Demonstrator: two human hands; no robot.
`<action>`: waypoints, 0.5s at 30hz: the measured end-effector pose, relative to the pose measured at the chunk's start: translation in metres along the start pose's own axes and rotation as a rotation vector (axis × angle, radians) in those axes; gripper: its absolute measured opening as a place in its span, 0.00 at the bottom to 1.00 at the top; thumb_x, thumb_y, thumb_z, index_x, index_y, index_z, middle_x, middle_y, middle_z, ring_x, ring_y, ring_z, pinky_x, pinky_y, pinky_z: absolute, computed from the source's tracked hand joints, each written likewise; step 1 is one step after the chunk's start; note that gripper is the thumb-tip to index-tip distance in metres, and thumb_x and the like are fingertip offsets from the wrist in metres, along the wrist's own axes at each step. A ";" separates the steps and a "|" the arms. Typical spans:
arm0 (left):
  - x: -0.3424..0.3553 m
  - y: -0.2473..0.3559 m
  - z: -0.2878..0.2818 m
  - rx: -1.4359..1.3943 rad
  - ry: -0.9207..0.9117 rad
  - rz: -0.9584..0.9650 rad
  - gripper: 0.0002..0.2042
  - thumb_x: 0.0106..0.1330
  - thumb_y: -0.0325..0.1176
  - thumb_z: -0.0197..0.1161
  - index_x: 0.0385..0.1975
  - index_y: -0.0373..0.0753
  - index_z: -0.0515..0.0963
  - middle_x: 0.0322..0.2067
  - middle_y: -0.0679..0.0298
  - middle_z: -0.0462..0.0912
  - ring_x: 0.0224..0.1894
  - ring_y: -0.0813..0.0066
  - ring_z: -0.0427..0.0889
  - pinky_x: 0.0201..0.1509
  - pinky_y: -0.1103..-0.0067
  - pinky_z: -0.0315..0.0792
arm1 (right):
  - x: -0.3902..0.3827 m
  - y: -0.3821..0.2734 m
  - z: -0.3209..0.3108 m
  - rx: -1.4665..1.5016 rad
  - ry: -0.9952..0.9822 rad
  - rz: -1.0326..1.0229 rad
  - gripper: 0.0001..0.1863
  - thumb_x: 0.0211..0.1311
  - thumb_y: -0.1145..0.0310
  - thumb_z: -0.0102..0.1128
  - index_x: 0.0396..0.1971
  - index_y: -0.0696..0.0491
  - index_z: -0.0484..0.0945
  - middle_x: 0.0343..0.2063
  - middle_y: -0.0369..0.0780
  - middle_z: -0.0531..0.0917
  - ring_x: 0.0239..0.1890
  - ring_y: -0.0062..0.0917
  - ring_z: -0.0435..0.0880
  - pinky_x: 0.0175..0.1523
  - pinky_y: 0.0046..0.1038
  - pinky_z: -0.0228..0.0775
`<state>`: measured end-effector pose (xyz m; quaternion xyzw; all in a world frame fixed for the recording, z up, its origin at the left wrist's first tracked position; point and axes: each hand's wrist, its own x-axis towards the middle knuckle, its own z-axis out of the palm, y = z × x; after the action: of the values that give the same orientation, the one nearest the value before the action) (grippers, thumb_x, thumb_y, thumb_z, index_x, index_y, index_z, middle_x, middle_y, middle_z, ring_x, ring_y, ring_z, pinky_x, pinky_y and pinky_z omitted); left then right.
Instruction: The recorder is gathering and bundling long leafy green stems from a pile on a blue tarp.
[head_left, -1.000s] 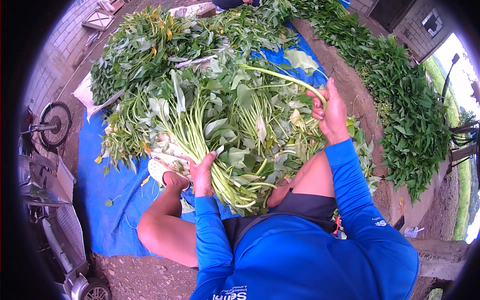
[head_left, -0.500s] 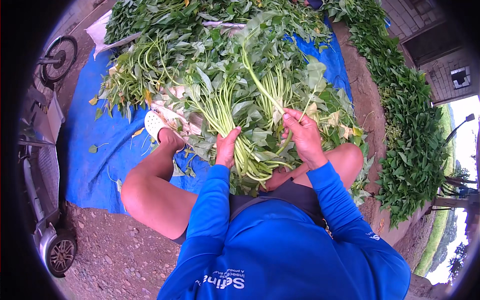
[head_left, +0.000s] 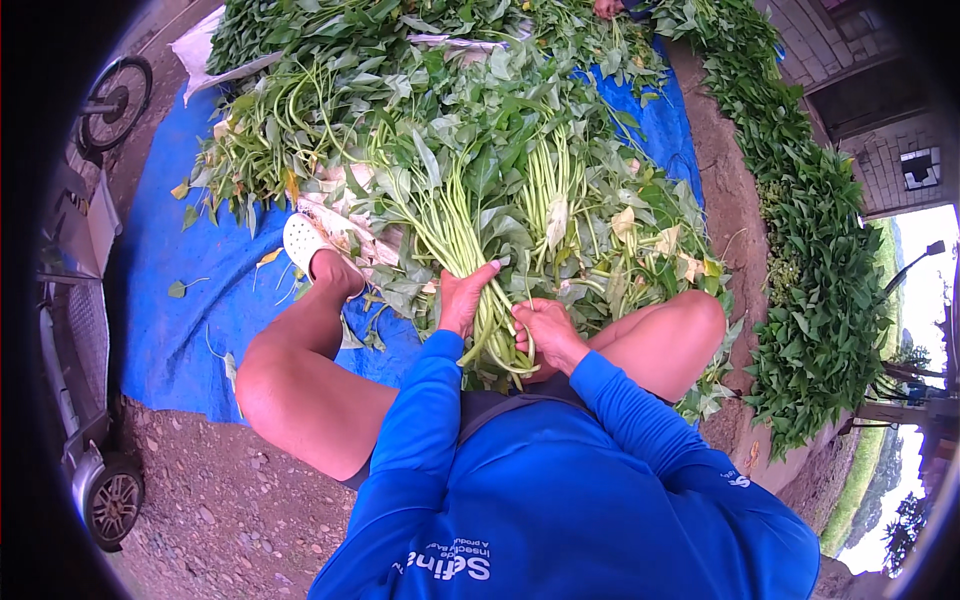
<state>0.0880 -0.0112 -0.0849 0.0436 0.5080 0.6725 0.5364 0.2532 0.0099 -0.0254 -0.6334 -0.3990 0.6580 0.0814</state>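
Note:
My left hand [head_left: 466, 296] is closed around a bunch of long pale-green leafy stems [head_left: 445, 230], whose cut ends curl down toward my lap. Just to its right, my right hand [head_left: 543, 328] has its fingers closed on the lower ends of the same stems. Loose stems and leaves [head_left: 555, 180], some yellowed, lie around the bunch between my bent legs, over a pale sack [head_left: 340, 220] and a blue tarp [head_left: 180, 330].
A large leafy pile [head_left: 310, 50] covers the tarp's far part, with a co-worker's hand [head_left: 608, 8] at the top edge. A long band of greens [head_left: 810, 340] runs along the right. A bicycle wheel [head_left: 112, 110] and a vehicle wheel [head_left: 113, 505] stand at left.
My right hand has come down from holding a single raised stem at the upper right to the lower ends of the bunch. My left hand has shifted slightly right.

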 end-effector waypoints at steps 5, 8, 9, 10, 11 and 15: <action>0.006 0.004 0.002 0.073 0.111 0.047 0.25 0.59 0.25 0.73 0.54 0.28 0.70 0.43 0.53 0.84 0.37 0.65 0.87 0.41 0.71 0.84 | -0.024 0.009 -0.002 -0.200 0.195 -0.344 0.13 0.72 0.64 0.64 0.44 0.58 0.87 0.34 0.39 0.84 0.34 0.25 0.84 0.42 0.28 0.79; 0.004 0.021 0.021 0.019 0.122 0.092 0.24 0.59 0.23 0.72 0.54 0.29 0.71 0.42 0.55 0.85 0.38 0.66 0.87 0.41 0.71 0.84 | -0.035 0.015 -0.018 -0.286 0.342 -0.582 0.10 0.66 0.67 0.67 0.38 0.59 0.88 0.34 0.42 0.84 0.38 0.30 0.85 0.49 0.31 0.76; 0.002 0.032 0.029 0.015 0.113 0.069 0.25 0.59 0.22 0.71 0.55 0.29 0.70 0.45 0.55 0.84 0.40 0.66 0.87 0.45 0.71 0.84 | -0.040 0.016 -0.021 -0.280 0.331 -0.715 0.10 0.65 0.67 0.69 0.38 0.59 0.88 0.34 0.42 0.84 0.38 0.30 0.85 0.48 0.31 0.76; 0.001 0.038 0.031 0.014 0.111 0.046 0.26 0.59 0.21 0.71 0.56 0.29 0.68 0.48 0.54 0.83 0.42 0.66 0.86 0.48 0.70 0.83 | -0.049 0.013 -0.020 -0.275 0.314 -0.845 0.09 0.64 0.68 0.70 0.38 0.59 0.88 0.34 0.43 0.84 0.38 0.30 0.85 0.48 0.31 0.76; 0.005 0.041 0.030 -0.021 0.091 0.120 0.24 0.59 0.20 0.70 0.56 0.29 0.70 0.47 0.55 0.83 0.43 0.66 0.86 0.47 0.70 0.83 | -0.060 0.011 -0.019 -0.246 0.325 -0.937 0.08 0.67 0.69 0.70 0.36 0.59 0.89 0.34 0.40 0.85 0.38 0.27 0.85 0.46 0.28 0.76; 0.010 0.089 0.024 0.038 0.022 0.132 0.15 0.63 0.24 0.69 0.48 0.29 0.78 0.36 0.57 0.86 0.32 0.66 0.88 0.38 0.72 0.86 | -0.116 -0.028 -0.072 0.493 -0.025 -0.542 0.10 0.74 0.65 0.67 0.44 0.56 0.87 0.36 0.34 0.85 0.36 0.20 0.84 0.43 0.23 0.77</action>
<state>0.0378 0.0198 -0.0139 0.0797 0.5226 0.6972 0.4842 0.3284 -0.0118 0.0898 -0.4578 -0.3828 0.6968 0.3980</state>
